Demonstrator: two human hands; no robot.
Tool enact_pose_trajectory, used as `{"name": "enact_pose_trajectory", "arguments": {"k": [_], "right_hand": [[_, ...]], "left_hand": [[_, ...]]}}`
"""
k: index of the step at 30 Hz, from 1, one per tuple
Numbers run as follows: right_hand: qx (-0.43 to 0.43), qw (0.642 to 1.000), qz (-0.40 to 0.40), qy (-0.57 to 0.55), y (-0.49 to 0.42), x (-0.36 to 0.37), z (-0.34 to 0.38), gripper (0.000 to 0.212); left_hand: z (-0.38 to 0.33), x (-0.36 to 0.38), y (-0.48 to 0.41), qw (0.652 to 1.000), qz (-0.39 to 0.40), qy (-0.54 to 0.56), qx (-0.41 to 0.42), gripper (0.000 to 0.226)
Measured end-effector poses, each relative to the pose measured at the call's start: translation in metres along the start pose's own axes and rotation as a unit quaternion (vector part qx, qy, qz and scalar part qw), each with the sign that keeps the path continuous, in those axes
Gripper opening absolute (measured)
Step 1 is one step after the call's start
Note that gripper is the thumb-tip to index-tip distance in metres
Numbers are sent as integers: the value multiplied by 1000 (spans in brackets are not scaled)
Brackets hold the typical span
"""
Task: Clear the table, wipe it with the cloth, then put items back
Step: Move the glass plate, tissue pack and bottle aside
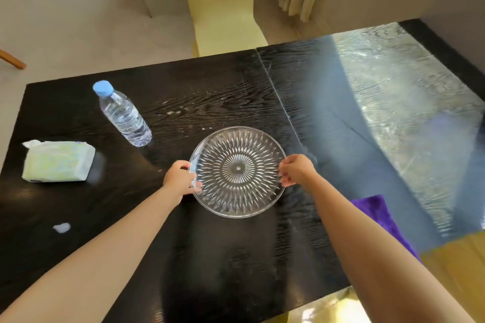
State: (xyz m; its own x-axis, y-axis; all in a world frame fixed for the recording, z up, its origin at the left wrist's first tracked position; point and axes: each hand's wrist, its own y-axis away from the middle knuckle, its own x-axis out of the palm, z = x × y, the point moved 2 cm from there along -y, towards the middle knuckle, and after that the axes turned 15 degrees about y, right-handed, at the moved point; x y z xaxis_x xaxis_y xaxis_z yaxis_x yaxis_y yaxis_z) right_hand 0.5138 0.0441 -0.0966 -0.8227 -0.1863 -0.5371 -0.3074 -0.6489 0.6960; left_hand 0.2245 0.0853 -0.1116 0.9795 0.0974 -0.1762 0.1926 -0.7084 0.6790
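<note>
Well to the left of your left hand (pixel 181 181) lies a tissue pack (pixel 59 161) on the table (pixel 236 257); beyond that hand and to its left stands a water bottle (pixel 122 114), upright. A small white scrap (pixel 62 227) lies near your left forearm.

Your left hand is clamped on the left rim of the glass plate (pixel 237 172), fingers curled over the edge. The plate sits between both hands, at the table's centre. Your right hand (pixel 298 170) is closed on the opposite rim. Whether the plate rests on the surface or is just lifted cannot be determined.

Behind your right forearm, at the table's near right edge, lies the purple cloth (pixel 372 212).

Hazards: the grip is by fingertips on smooth glass; uneven lift may tilt the plate and let it slip. Sweeping left risks toppling the bottle.
</note>
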Motion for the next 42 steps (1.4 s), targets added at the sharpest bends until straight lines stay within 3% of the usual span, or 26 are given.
{"name": "enact_pose_trajectory", "arguments": {"k": [6,11,14,18,22,26,30,35,38,42], "right_hand": [[-35,994,-79,-74,-16,-80,-54,27],[-22,976,-128,-175,-25,-126,-104,30],[-23,966,-145,-212,-25,-142,-132,31],[-16,959,-154,-235,-24,-154,-160,27],[-8,954,-172,-247,-36,-161,-181,14],[2,948,-166,-271,-48,-160,-195,8],[-15,950,-163,-267,-56,-157,-203,21],[-13,953,-182,-240,-67,-156,-205,2],[15,962,-201,-186,-69,-156,-204,25],[49,976,-209,-29,-51,-161,-190,50]], "left_hand": [[-8,105,20,998,-3,48,37,55],[-13,182,37,995,29,59,73,58],[-8,218,48,996,49,26,76,61],[5,256,57,992,107,-34,60,82],[14,278,56,987,88,-81,105,65],[22,290,51,983,75,-120,119,67],[22,298,48,965,52,-186,179,51],[17,303,44,951,55,-232,197,39],[16,302,43,950,68,-243,182,42],[11,296,52,950,106,-244,162,52]]}}
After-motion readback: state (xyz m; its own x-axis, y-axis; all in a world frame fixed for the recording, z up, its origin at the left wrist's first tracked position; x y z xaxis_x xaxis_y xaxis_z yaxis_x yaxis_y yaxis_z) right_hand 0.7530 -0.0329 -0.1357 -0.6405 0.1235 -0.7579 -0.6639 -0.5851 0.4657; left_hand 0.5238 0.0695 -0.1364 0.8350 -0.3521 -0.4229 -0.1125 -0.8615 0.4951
